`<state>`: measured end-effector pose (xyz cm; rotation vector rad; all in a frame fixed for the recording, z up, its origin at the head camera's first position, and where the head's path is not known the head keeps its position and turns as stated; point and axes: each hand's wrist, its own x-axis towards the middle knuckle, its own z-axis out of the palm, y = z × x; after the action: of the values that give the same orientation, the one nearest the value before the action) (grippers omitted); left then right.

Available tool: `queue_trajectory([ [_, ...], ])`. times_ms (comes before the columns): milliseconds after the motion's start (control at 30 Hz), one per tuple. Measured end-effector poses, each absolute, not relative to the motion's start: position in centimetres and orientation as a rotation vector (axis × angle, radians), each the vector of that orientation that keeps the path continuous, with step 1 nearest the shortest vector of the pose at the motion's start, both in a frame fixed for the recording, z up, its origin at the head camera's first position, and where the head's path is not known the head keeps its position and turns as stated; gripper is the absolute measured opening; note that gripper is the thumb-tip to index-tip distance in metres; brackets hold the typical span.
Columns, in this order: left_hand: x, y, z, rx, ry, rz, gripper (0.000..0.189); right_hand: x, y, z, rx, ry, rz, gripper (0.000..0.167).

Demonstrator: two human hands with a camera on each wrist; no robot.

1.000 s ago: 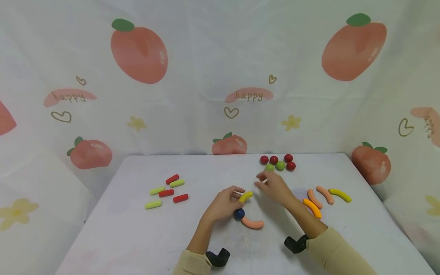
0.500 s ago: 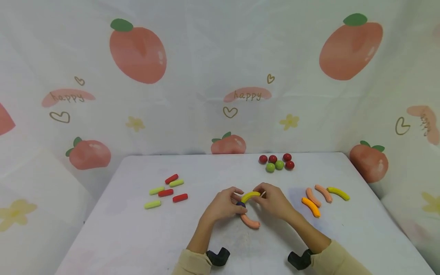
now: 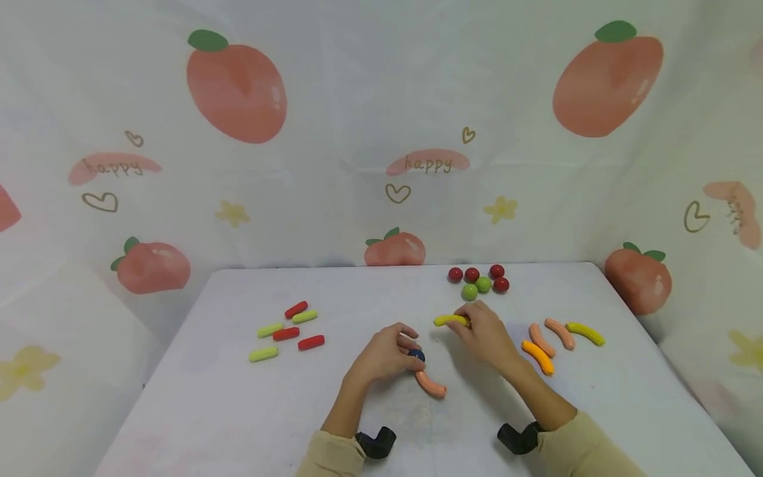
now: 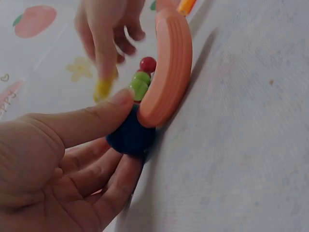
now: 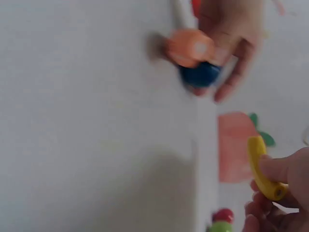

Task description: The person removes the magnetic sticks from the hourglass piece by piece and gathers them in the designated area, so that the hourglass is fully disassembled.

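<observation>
In the head view, my left hand (image 3: 384, 354) pinches a dark blue ball (image 3: 416, 356) near the middle of the table. The left wrist view shows the thumb over the ball (image 4: 131, 130) and fingers beneath it. A salmon curved rod (image 3: 430, 385) touches the ball and points towards the near right. My right hand (image 3: 485, 336) grips a yellow curved rod (image 3: 448, 320) by one end, apart from the ball. In the right wrist view, that yellow rod (image 5: 263, 169) lies between thumb and fingers.
Red and green short rods (image 3: 286, 334) lie at the left. Several red and green balls (image 3: 483, 284) cluster at the back right. More curved rods (image 3: 538, 358), orange, salmon and yellow, lie at the right. A patterned cloth (image 3: 334, 199) hangs behind the table (image 3: 197, 411).
My right hand has come to the yellow rod beside my left hand, gripped it and moved it away, up and to the right. My left hand now pinches the blue ball; the salmon rod has tilted slightly.
</observation>
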<state>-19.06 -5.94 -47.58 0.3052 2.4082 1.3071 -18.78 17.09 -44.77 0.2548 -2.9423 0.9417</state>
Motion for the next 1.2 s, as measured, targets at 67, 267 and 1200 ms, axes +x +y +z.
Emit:
queue_trajectory([
  [67, -19.1, -6.0, -47.7, 0.317, 2.397, 1.309, 0.048, -18.9, 18.7, -44.1, 0.231, -2.924, 0.964, 0.025],
  [267, -19.3, -6.2, -47.8, 0.392, 2.402, 1.294, 0.043, -18.1, 24.7, -43.6, 0.070, -2.955, 0.931, 0.033],
  [1200, -19.2, -6.9, -47.8, 0.474, 2.326, 1.253, 0.030, -14.1, 28.6, -44.6, -0.180, -3.033, 0.881, 0.032],
])
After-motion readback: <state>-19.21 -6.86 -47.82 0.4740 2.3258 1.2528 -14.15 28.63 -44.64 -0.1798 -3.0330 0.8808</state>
